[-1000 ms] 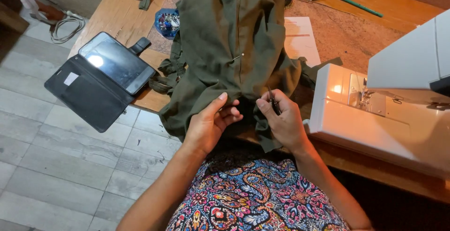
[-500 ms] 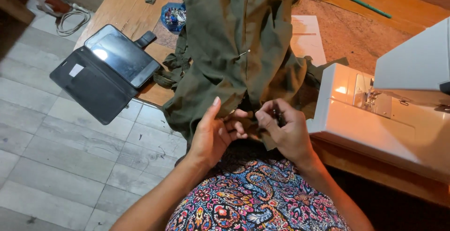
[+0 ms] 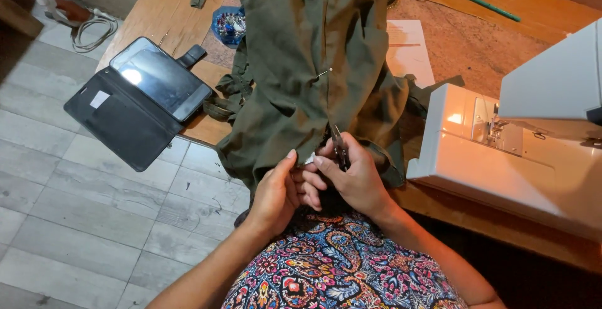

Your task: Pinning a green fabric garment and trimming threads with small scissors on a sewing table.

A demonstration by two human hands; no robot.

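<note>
Olive garment [image 3: 313, 64] hem hidden behind left hand [image 3: 279, 190], right hand [image 3: 354, 180].

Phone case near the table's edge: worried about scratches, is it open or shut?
Open: the black wallet case lies flap-out, the phone screen bare.

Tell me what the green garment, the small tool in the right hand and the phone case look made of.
Green garment: matte woven cloth, soft folds. Small tool in the right hand: dark metal, likely, thin and rigid. Phone case: black leather or imitation, smooth and faintly grained.
</note>
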